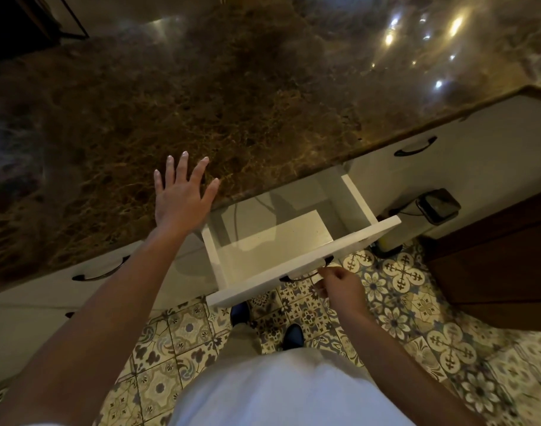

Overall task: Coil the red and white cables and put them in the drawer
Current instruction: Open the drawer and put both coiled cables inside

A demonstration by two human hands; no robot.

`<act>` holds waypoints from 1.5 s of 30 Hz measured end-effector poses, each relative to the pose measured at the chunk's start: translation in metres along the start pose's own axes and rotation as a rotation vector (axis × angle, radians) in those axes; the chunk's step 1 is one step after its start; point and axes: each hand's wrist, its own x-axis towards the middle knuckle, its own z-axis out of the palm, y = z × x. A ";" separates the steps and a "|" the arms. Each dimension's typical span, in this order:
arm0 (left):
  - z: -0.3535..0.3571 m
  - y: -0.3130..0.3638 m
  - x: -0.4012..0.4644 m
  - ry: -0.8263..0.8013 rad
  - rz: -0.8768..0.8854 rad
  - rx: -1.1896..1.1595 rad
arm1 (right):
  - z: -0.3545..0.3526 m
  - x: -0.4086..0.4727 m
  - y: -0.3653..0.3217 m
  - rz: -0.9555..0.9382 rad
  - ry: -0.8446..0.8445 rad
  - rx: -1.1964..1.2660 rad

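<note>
The drawer [281, 241] is pulled out and looks empty; the right hand [339, 287] pinches its handle [306, 273]. The left hand [183, 192] hovers with spread fingers over the table [201, 103]. No cables are in view, so coiling and storing seem undone.

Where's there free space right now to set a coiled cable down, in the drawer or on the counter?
The open drawer shows only bare white floor between its side walls. The marble countertop is bare beyond the left hand. It is tightest at the drawer handle, where the right hand grips.
</note>
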 end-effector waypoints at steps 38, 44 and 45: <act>-0.070 -0.220 -0.168 0.567 -0.609 -0.617 | 0.228 -0.061 -0.188 -1.064 -0.374 -0.508; -0.089 -0.298 -0.159 0.367 -0.710 -0.704 | 0.330 -0.089 -0.220 -1.097 -0.387 -0.560; -0.094 -0.309 -0.155 0.348 -0.716 -0.706 | 0.346 -0.093 -0.227 -1.098 -0.389 -0.557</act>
